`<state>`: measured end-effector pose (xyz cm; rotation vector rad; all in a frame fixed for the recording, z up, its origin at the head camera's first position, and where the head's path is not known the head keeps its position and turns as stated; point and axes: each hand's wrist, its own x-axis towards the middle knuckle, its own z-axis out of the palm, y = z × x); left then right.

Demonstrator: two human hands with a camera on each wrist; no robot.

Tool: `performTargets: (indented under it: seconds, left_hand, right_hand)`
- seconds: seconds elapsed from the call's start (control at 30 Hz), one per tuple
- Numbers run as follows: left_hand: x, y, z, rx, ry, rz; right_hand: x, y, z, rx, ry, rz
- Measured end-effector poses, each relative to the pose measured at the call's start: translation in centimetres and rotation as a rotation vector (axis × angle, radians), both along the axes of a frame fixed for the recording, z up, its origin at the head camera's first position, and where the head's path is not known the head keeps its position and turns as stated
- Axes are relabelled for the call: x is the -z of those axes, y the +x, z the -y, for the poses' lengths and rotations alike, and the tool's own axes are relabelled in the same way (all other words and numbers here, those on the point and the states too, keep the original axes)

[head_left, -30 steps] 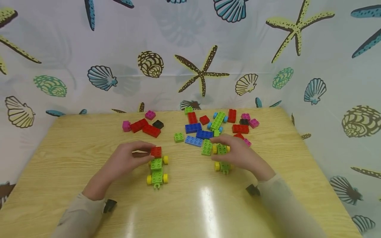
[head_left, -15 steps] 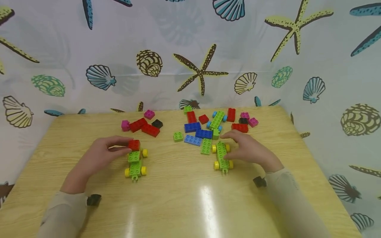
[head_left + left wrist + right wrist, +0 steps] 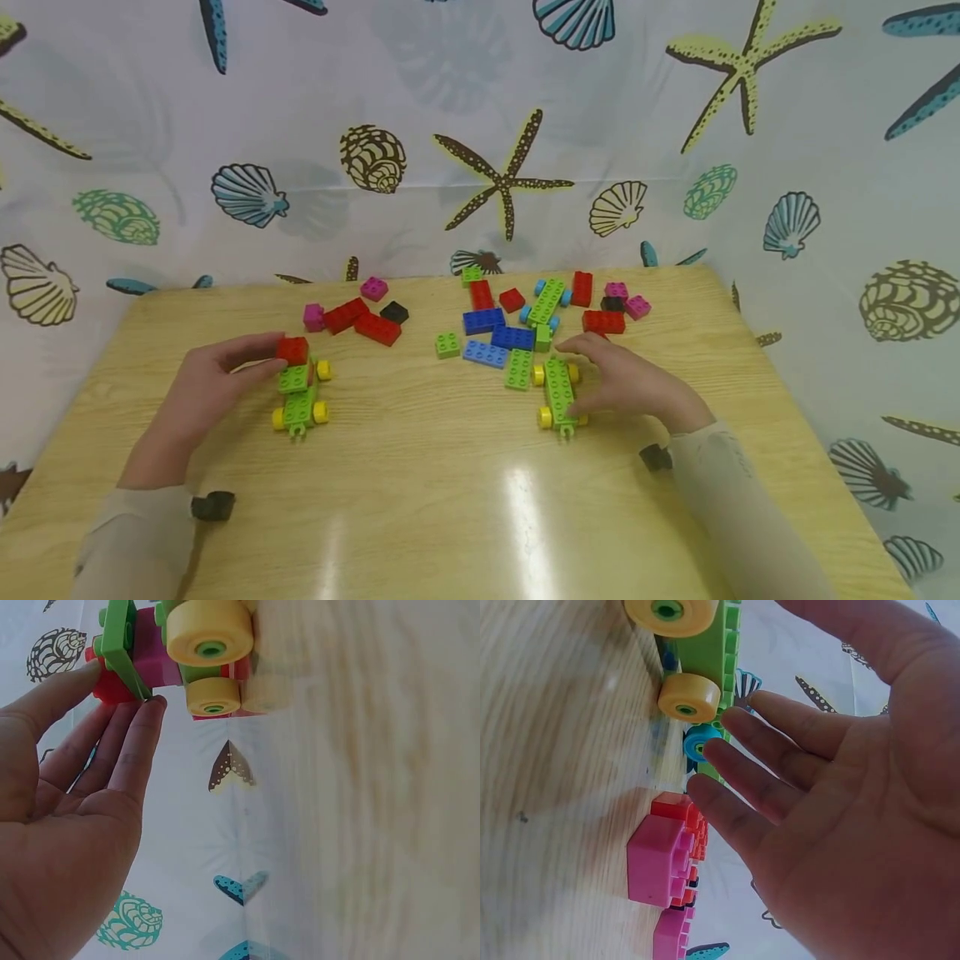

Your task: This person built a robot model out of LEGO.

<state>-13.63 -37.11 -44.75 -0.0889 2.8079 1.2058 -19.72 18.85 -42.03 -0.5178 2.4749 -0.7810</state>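
Compared with a second ago, the left car (image 3: 300,407) has slid leftward across the table (image 3: 420,500), the left hand (image 3: 213,379) pinching the red brick (image 3: 292,352) at its far end. The right hand (image 3: 637,379) has eased back to the right of the right car (image 3: 557,392), fingers apart; whether its thumb touches, I cannot tell. Open wood separates the cars and continues to the near side; loose bricks (image 3: 484,353) crowd the back edge.
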Motion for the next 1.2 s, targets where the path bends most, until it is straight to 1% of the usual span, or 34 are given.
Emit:
performTargets:
  seconds: [0.1,0.2,0.27,0.33,0.4,0.47,0.5,0.53,0.57,0.6,0.63,0.7,0.73,0.8,0.87,0.9,1.0,1.07,1.2]
  left_hand:
    - [-0.1,0.1,0.0,-0.003,0.005,0.004]
    - [-0.7,0.2,-0.3,-0.001,0.008,-0.004]
    - [-1.4,0.3,-0.8,-0.012,-0.013,-0.040]
    - [-2.4,0.5,-1.7,-0.032,-0.069,-0.120]
    - [-3.9,0.8,-3.2,-0.048,-0.125,-0.221]
    - [-5.4,1.2,-5.4,-0.030,-0.177,-0.345]
    - [-6.1,1.4,-6.8,-0.002,-0.182,-0.392]
    - [-6.7,1.6,-8.3,0.036,-0.177,-0.420]
    - [-7.1,1.7,-9.9,0.081,-0.164,-0.435]
    - [-7.2,1.8,-11.6,0.129,-0.157,-0.440]
    - [-7.2,1.7,-13.3,0.179,-0.140,-0.431]
    - [-6.7,1.6,-16.9,0.278,-0.112,-0.351]
    - [-6.2,1.4,-18.6,0.324,-0.108,-0.304]
    - [-4.9,1.0,-21.6,0.407,-0.113,-0.217]
    - [-3.7,0.5,-24.1,0.475,-0.115,-0.134]
    - [-3.2,0.2,-25.1,0.500,-0.121,-0.106]
    - [-2.1,-0.7,-27.3,0.542,-0.113,-0.038]
    - [-1.6,-1.4,-28.3,0.560,-0.113,-0.015]
    - [-1.2,-2.6,-29.6,0.581,-0.110,0.013]
  right_hand:
    - [0.0,0.0,0.0,-0.009,0.011,-0.001]
    - [-0.1,-0.1,-0.1,-0.021,0.023,-0.009]
    - [-0.1,-0.2,-0.2,-0.026,0.033,-0.012]
    - [-0.1,-0.2,-0.4,-0.029,0.046,-0.013]
    - [0.0,-0.3,-0.6,-0.032,0.054,-0.007]
    - [0.1,-0.3,-0.7,-0.030,0.051,0.015]
    - [0.1,-0.3,-0.8,-0.031,0.054,0.024]
    - [0.2,-0.3,-0.9,-0.032,0.056,0.032]
    - [0.3,-0.2,-0.9,-0.035,0.058,0.040]
    - [0.3,-0.2,-0.9,-0.035,0.059,0.049]
    - [0.3,-0.1,-0.9,-0.037,0.063,0.052]
    - [0.4,0.0,-0.9,-0.043,0.073,0.050]
    - [0.4,0.0,-0.8,-0.042,0.074,0.054]
    - [0.4,0.1,-0.7,-0.046,0.074,0.058]
    - [0.4,0.1,-0.7,-0.046,0.075,0.063]
    - [0.4,0.1,-0.6,-0.048,0.075,0.063]
    - [0.4,0.1,-0.5,-0.045,0.079,0.062]
    - [0.4,0.0,-0.5,-0.048,0.083,0.056]
    - [0.5,0.0,-0.4,-0.047,0.087,0.050]
